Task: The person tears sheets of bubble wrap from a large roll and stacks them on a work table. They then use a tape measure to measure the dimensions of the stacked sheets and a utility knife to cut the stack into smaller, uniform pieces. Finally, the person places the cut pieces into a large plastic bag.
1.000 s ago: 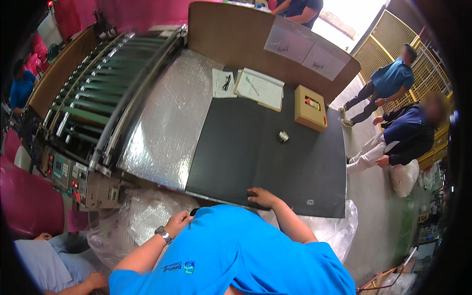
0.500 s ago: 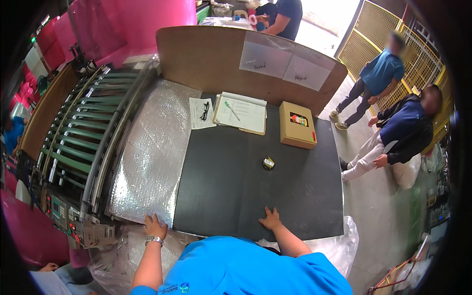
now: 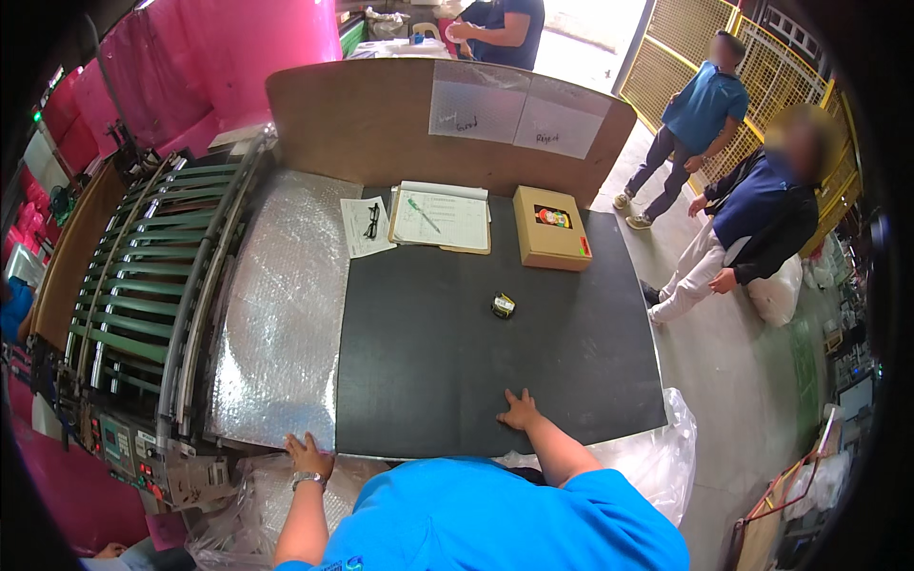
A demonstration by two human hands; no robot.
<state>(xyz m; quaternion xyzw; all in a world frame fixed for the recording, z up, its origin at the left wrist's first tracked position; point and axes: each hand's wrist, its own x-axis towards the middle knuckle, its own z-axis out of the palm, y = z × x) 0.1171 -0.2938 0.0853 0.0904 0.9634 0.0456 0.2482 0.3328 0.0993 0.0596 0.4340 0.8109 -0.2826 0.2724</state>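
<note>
My left hand (image 3: 310, 457), a metal watch on its wrist, rests with fingers spread at the near edge of a bubble wrap sheet (image 3: 276, 333). That sheet covers the left side of the table. On the black tabletop (image 3: 409, 362), my right hand (image 3: 519, 409) lies palm down with its fingers apart, holding nothing. Farther up sits a small black and yellow tape measure (image 3: 503, 305). A brown cardboard box (image 3: 554, 238) with a colourful picture on its lid stands at the far right. Left of it lies a clipboard (image 3: 443, 221) with papers and a green pen.
Dark eyeglasses (image 3: 371, 224) lie on a paper sheet beside the clipboard. A brown board (image 3: 362, 124) stands along the table's far edge. At left is a machine with green slats (image 3: 152, 257). Two people stand at right; another works behind the board. Clear plastic (image 3: 257, 504) hangs at the near edge.
The whole view has shifted slightly, so the tabletop things sit a little farther left in it. Both hands still rest in nearly the same places on the table.
</note>
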